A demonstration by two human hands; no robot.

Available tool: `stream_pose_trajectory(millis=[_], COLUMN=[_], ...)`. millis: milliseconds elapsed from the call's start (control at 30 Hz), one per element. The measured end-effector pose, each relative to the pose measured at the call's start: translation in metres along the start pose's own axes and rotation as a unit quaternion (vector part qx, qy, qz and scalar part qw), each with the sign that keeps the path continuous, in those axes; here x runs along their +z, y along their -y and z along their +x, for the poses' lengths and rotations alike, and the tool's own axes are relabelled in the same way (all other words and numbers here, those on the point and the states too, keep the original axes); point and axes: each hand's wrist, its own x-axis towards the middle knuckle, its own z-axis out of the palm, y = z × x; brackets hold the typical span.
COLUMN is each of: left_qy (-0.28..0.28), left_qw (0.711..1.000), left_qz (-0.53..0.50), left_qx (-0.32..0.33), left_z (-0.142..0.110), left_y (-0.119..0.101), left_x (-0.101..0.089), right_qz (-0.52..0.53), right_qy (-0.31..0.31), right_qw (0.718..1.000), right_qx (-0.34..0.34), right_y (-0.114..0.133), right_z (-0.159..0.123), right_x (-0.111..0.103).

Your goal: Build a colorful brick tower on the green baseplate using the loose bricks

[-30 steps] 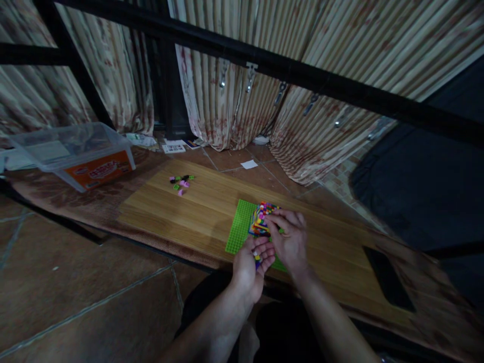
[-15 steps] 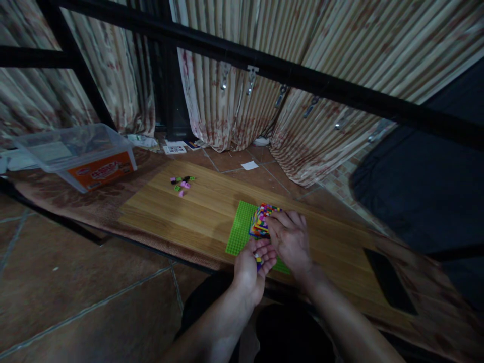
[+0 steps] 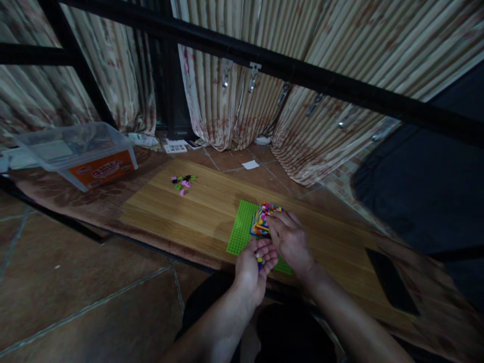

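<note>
A green studded baseplate (image 3: 239, 229) lies on a wooden board. On it stands a multicoloured structure of building bricks (image 3: 261, 220), several layers high, partly covered by my right hand (image 3: 293, 244). The fingers of that hand are bent together against the structure's near right side; whatever is between the fingertips is hidden. My left hand (image 3: 247, 267) is cupped palm up just in front, over the baseplate's near edge. It holds several small loose bricks (image 3: 259, 259), some white, yellow and blue-purple.
Several loose pink, green and dark bricks (image 3: 183, 184) lie on the left part of the wooden board (image 3: 166, 212). A clear plastic box (image 3: 102, 169) with an orange label stands further left. A dark flat phone-like slab (image 3: 391, 282) lies at the right end. A black bar (image 3: 302, 73) crosses above.
The view has shifted slightly. My right hand's fingers have moved a little at the brick structure, while my left hand stays cupped around its bricks.
</note>
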Motion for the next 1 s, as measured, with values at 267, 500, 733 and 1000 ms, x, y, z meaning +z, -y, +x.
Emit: stream_pose_trajectory(millis=[267, 500, 733, 1000], left_qy=[0.004, 0.027, 0.122, 0.199], left_qw=[1.000, 1.000, 0.992, 0.977], left_qz=[0.002, -0.004, -0.037, -0.036], left_qx=[0.000, 0.009, -0.020, -0.064], left_z=[0.001, 0.001, -0.006, -0.011], left_y=[-0.001, -0.004, -0.007, -0.008], left_x=[0.000, -0.003, -0.001, 0.001], right_qz=[-0.016, 0.001, 0.153, 0.173], right_qy=[0.019, 0.006, -0.018, 0.029], right_qw=[1.000, 0.997, 0.965, 0.956], right_qx=[0.016, 0.075, 0.211, 0.233], right_y=[0.000, 0.010, 0.045, 0.052], right_z=[0.004, 0.000, -0.052, -0.065], right_x=[0.001, -0.017, -0.034, -0.042])
